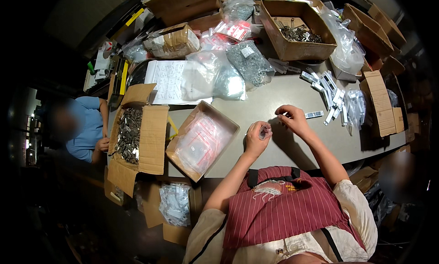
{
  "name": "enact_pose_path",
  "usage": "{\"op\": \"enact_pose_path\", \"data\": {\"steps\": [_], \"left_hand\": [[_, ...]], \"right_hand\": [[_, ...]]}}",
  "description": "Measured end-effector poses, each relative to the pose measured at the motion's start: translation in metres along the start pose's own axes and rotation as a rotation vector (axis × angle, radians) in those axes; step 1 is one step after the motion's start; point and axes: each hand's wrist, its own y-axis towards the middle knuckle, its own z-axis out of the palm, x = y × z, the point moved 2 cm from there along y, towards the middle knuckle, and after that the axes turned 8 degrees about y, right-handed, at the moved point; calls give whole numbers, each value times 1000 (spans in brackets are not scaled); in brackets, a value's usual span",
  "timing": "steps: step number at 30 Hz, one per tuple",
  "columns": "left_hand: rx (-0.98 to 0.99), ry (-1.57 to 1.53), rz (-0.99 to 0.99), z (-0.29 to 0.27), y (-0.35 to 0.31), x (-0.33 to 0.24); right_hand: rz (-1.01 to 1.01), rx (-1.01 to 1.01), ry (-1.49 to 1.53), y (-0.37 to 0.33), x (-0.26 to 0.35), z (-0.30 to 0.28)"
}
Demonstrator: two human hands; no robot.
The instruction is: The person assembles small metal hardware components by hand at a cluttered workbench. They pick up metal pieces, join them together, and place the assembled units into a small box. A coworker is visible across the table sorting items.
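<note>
1. As we look down at our left hand [256, 139], we see it closed around a small clear plastic bag [265, 132], held just above the grey table [270, 94].
2. We see this bag as glossy and see-through, bunched within the grip, its upper end rounded; finer detail is too small for us to tell.
3. Our right hand [292, 119] is near it but apart, fingers curled and only narrowly spaced from the thumb; we cannot tell whether they pinch anything.
4. Just beyond that hand we have one slim white-and-grey piece [314, 114] with dark patches, and further right a loose heap of similar pieces [336, 97].
5. To our left sits a shallow cardboard box [230, 135], tilted to the table's edge, holding flat clear zip bags [196, 147] with red lines.
6. Beside it we have an open-flapped carton [153, 140] full of small shiny metal parts [129, 133].
7. Lower down, below the table's edge, another carton [153, 204] holds many small clear packets [174, 204].
8. Across from us, a brown cardboard box [297, 48] holds a layer of dark metal pieces [299, 34].
</note>
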Motion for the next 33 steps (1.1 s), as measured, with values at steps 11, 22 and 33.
{"op": "enact_pose_path", "data": {"steps": [11,22,33], "left_hand": [[-10,35,13,1,0,-2],[7,39,-47,5,-2,-1],[-23,92,4,4,-2,-6]], "right_hand": [[-114,27,-305,-9,-35,12],[-269,-303,-399,-39,-23,-47],[-23,-490,-960,-105,-90,-89]]}}
